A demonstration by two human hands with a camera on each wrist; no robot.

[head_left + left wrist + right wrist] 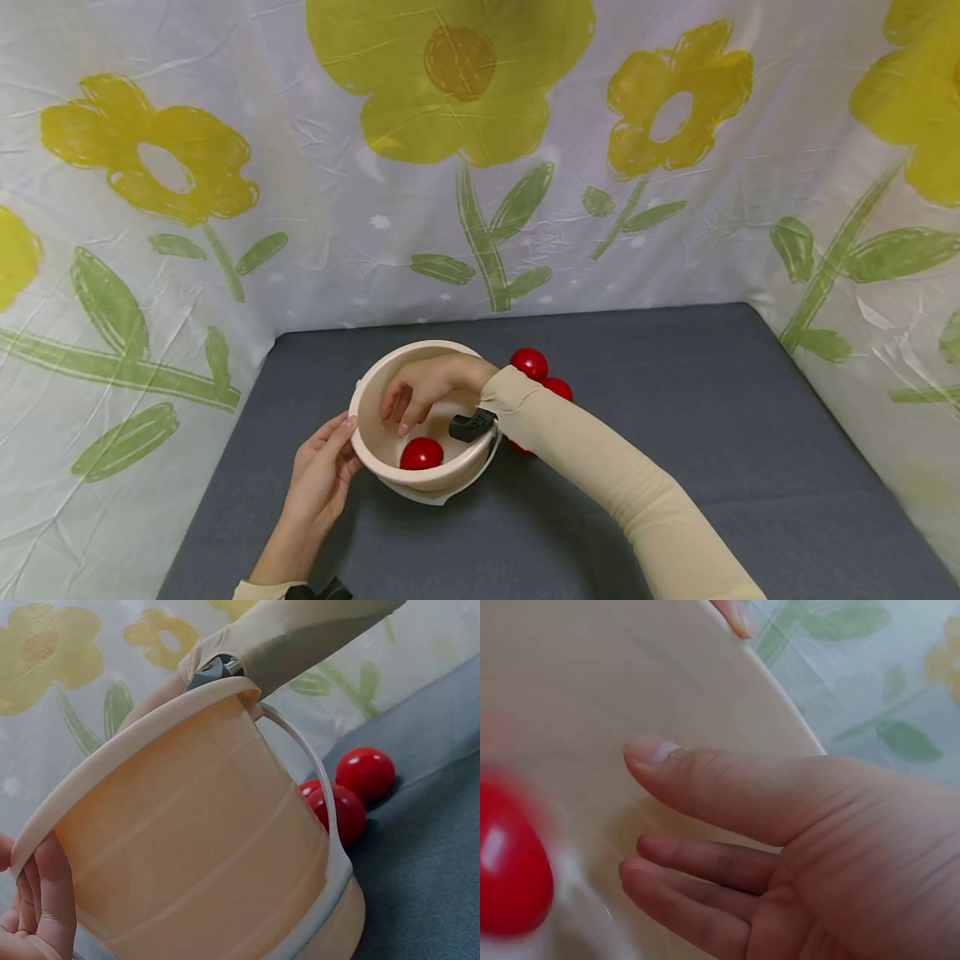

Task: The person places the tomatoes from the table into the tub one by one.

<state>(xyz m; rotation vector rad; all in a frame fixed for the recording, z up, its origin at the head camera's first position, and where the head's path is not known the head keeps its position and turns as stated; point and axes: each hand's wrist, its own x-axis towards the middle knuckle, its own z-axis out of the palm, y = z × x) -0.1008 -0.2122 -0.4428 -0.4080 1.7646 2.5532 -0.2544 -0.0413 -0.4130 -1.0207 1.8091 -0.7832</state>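
One glossy red plastic ball [421, 454] lies in the cream plastic bucket [375, 450] at lower centre, right hand [420, 392] empty, fingers relaxed above it, left hand [318, 483] steadying the rim; three red balls [529, 363] remain on the grey worktop [675, 417].

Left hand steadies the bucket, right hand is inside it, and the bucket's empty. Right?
Not quite: the bucket isn't empty. The head view shows one red ball lying inside it. The rest holds: the left hand steadies the bucket from outside and the right hand is inside it, fingers relaxed.
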